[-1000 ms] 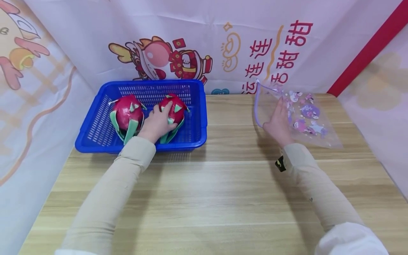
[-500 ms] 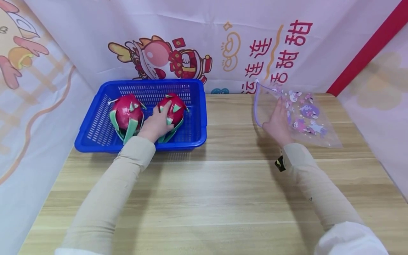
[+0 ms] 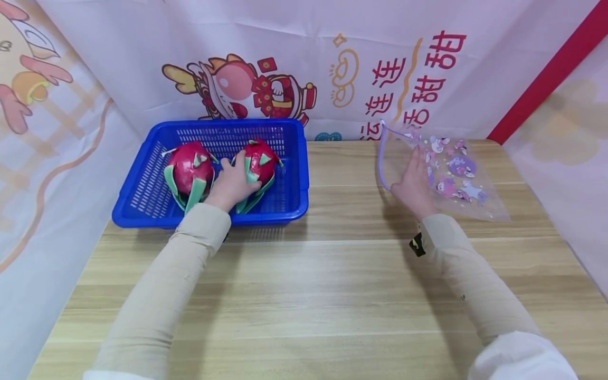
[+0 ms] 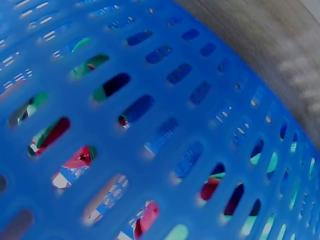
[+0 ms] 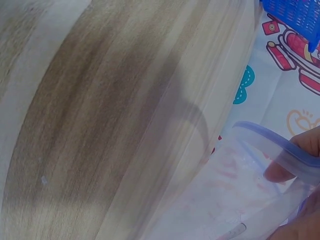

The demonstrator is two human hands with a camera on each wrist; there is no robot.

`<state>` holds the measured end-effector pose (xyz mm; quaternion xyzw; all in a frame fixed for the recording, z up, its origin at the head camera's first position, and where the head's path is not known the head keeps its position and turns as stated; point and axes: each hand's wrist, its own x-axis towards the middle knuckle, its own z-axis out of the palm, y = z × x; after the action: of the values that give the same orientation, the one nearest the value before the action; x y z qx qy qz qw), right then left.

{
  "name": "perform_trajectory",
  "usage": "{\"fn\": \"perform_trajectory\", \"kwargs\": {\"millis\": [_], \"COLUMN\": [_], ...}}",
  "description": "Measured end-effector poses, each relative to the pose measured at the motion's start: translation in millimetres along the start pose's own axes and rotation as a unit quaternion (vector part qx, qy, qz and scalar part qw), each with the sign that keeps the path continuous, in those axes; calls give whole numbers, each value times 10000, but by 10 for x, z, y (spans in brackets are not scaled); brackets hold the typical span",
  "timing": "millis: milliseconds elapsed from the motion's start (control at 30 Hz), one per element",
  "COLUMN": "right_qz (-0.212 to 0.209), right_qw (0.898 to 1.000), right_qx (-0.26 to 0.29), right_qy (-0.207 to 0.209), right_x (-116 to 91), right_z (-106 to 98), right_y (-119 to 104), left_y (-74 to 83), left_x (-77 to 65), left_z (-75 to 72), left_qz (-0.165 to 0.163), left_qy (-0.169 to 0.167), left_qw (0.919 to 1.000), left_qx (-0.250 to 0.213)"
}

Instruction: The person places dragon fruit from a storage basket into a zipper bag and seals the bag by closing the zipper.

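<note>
Two red toy dragon fruits with green fabric leaves, a left one (image 3: pixel 190 166) and a right one (image 3: pixel 263 158), sit in a blue plastic basket (image 3: pixel 296 211). My left hand (image 3: pixel 230 184) reaches over the basket's front rim. Its spread, relaxed fingers lie against the left side of the right fruit, the thumb low at its front. Mostly the basket's slotted wall (image 4: pixel 145 125) fills the left wrist view, and that hand is hidden behind it. On the right, my right hand (image 3: pixel 414 182) holds a clear zip bag (image 3: pixel 458 179) by its purple-edged mouth; one fingertip (image 5: pixel 279 172) shows at the strip (image 5: pixel 265 135).
The wooden table (image 3: pixel 304 295) stretches in front of the basket and bag. Behind stands a printed white cloth backdrop (image 3: pixel 313 31) with a red stripe (image 3: pixel 546 74) at right. A small black item (image 3: pixel 417 245) shows beside my right cuff.
My left fingers have drawn back from over the right dragon fruit to its left side, uncovering more of it. The right hand and bag stay almost still.
</note>
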<state>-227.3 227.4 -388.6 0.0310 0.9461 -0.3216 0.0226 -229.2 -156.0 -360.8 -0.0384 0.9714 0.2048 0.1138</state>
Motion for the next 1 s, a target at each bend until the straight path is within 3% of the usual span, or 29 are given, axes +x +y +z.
{"fn": "perform_trajectory", "kwargs": {"millis": [267,433,700,1000], "right_qz": [-6,14,-6,27], "right_qw": [10000,10000,10000,10000], "right_qx": [14,11,-25,-67], "right_qy": [16,1,-9,11], "right_x": [-8,-6,-6,2], "right_z": [-25,-26,-16,-15], "right_y": [-24,-28,-20,-12], "left_y": [-26,-21,-9,13], "left_x": [19,3,-18,-17], "left_z": [-21,-24,-20,-6], "left_qz": [7,52,-235,-53], "left_qy": [-376,-403,-28,594], "left_qw": [9992,9990,9985,9972], "left_qx": [-133,-176,-490,-449]}}
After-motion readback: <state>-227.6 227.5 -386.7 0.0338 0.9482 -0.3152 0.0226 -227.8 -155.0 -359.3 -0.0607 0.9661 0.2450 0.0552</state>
